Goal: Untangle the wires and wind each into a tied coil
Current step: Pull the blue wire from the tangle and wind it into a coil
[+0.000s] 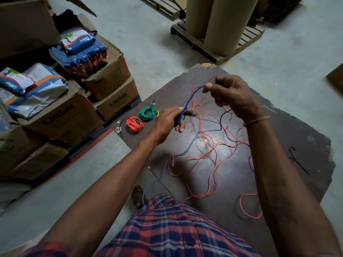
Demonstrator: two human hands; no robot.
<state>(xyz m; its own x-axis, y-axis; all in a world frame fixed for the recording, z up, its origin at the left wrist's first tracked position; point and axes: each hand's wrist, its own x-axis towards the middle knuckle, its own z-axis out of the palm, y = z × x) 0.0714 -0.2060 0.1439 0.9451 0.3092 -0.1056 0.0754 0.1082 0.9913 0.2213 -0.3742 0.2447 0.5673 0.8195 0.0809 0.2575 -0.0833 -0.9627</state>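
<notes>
A blue wire (192, 96) is held taut between the two hands above a dark worktop (297, 145). Its lower part is gripped in the curled fingers of the left hand (171, 118), and its upper end is pinched by the thumb and fingertips of the right hand (230, 95). The stretched length runs on a long axis from 7 o'clock up to 1 o'clock; below the left hand the wire trails toward 7 o'clock, across the worktop and over its near edge. Loose red wires (207, 158) and a black wire (225, 115) are spread tangled on the worktop beneath the hands. At 9 o'clock of the left hand a wound red coil (134, 124) and a green coil (147, 113) are laid flat, just beside each other.
</notes>
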